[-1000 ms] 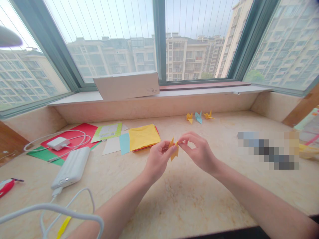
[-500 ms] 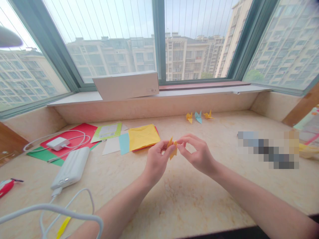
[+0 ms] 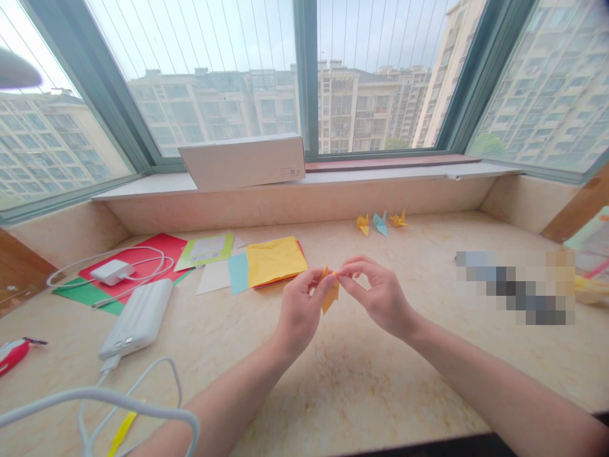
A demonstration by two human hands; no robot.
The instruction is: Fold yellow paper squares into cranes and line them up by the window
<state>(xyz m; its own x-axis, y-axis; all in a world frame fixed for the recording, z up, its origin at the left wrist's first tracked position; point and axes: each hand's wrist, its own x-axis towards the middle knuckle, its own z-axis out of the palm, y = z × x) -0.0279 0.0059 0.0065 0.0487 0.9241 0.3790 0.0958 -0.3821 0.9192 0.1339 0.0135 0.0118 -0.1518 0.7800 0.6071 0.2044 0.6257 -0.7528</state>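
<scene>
A small folded yellow paper crane [image 3: 330, 298] is held above the marble-patterned counter, partly covered by fingers. My left hand [image 3: 303, 311] pinches its body from the left. From the right, my right hand [image 3: 373, 289] has thumb and forefinger closed on the paper's upper right tip. Behind and left of my hands lies a stack of yellow paper sheets [image 3: 276, 260], with red edges showing beneath. Farther back, near the wall, stand a yellow crane [image 3: 363, 224], a blue crane [image 3: 380, 223] and another yellow crane [image 3: 400, 219].
On the left are a white power bank [image 3: 137, 320], a white charger [image 3: 113, 271] with cables, red paper [image 3: 159, 244] and green paper [image 3: 80, 295]. A red-handled tool [image 3: 14, 355] lies at the far left edge. A white box [image 3: 242, 164] rests on the window ledge. A pixelated object [image 3: 514, 285] is on the right.
My right thumb and forefinger have moved slightly left, closing in on the yellow paper crane's tip. The paper has tilted a little, its lower point showing more. The view has shifted slightly.
</scene>
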